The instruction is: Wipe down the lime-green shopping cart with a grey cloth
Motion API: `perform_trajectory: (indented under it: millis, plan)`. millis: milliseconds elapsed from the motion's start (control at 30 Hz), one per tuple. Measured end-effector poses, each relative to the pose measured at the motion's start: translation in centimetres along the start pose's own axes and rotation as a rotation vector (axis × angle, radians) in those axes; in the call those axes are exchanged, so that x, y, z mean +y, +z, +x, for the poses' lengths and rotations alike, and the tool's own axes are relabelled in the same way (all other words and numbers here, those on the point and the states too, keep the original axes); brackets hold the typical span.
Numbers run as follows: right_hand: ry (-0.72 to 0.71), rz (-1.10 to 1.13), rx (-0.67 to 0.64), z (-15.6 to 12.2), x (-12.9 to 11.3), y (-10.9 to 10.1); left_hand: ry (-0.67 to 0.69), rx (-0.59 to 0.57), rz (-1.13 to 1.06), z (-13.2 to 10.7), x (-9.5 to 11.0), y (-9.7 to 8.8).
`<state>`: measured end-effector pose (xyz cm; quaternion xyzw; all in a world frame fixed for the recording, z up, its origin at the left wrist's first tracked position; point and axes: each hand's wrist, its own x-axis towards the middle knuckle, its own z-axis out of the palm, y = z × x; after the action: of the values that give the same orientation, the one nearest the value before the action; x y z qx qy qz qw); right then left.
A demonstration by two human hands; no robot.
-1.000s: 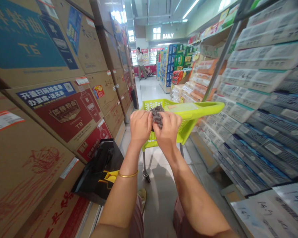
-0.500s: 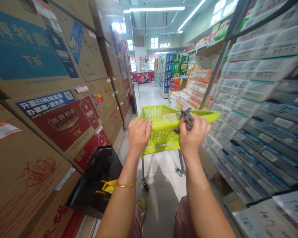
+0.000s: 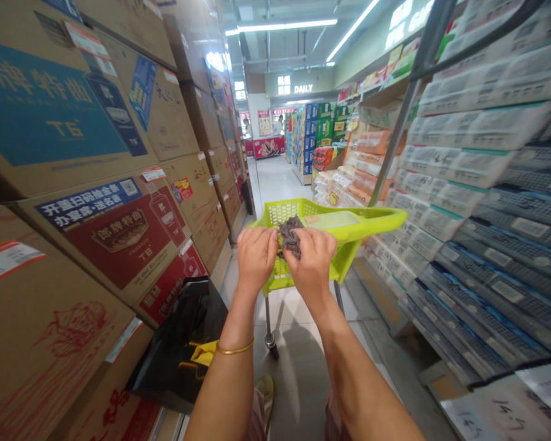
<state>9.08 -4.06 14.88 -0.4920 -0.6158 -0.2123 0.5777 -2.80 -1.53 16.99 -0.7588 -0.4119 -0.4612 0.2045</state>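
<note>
A lime-green shopping cart (image 3: 376, 222) stands in the aisle in front of me. My left hand (image 3: 257, 257) is closed round the left end of its handle, with a thin gold bangle on that wrist. My right hand (image 3: 313, 257) is closed on a crumpled grey-brown cloth (image 3: 292, 236), pressed against the handle just right of my left hand. The cloth bunches out between thumb and fingers; its lower part is hidden by the hand. A pale label panel (image 3: 333, 220) shows on the handle to the right.
Stacked cartons (image 3: 114, 239) line the left side, with a black bag (image 3: 183, 349) at their foot. Plastic-wrapped packs (image 3: 482, 128) and dark blue-grey packs (image 3: 496, 282) are piled on the right. Farther along stand blue and green product stacks (image 3: 310, 138) and a red counter (image 3: 269, 147) with people behind it.
My right hand has slid left along the handle with the cloth, from the middle-right to beside my left hand. The left hand keeps its place on the handle.
</note>
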Motion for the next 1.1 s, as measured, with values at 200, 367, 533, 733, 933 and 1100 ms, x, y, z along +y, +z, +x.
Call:
perform_trajectory:
  millis: [200,367,533,733,933,1100]
  plan:
    - [0.109,-0.151,0.149,1.4,4.9,-2.3,0.008,0.01,-0.005,0.0,-0.2,-0.1]
    - [0.171,-0.194,0.237,1.9,7.2,-3.5,0.0,0.028,-0.003,-0.1,-0.2,0.0]
    - [0.109,-0.15,0.163,1.4,4.1,-2.4,-0.008,0.038,0.003,-0.2,-0.1,0.1]
    - [0.02,-0.011,0.006,0.1,-1.1,-0.2,0.0,0.048,0.001,-0.1,-0.2,0.1]
    - [0.018,-0.039,-0.045,0.3,-0.5,-0.1,0.011,0.027,-0.008,0.0,-0.3,-0.3]
    - [0.11,-0.126,0.059,1.4,3.5,-1.7,-0.008,-0.009,-0.032,-0.1,-0.5,-0.4]
